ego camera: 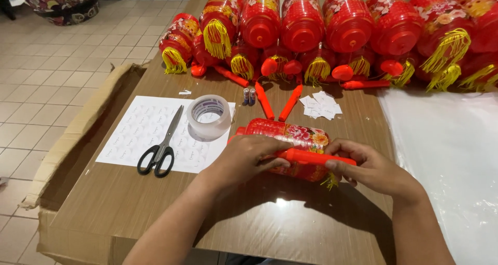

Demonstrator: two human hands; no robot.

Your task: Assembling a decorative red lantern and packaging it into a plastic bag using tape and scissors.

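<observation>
Plainly, by size:
Tabletop (270,223): wood-grain surface, a clear plastic sheet (451,156) covering its right side.
Cardboard box (67,140): flattened along the left edge.
Finished lanterns (332,26): red, yellow-tasselled, piled along the far edge.
Sticker sheet (135,130): white, under black-handled scissors (161,148) and a roll of clear tape (208,115).
Folded lantern (290,140): red with a floral print, lying on its side near the front centre, between both hands.
Left hand (244,161): grasping the lantern's left part.
Right hand (371,166): fingers closed on an orange stick (316,157) laid across the lantern.
Small items: two batteries (249,96), apparently; white paper slips (321,105); loose orange handles (277,103).
</observation>
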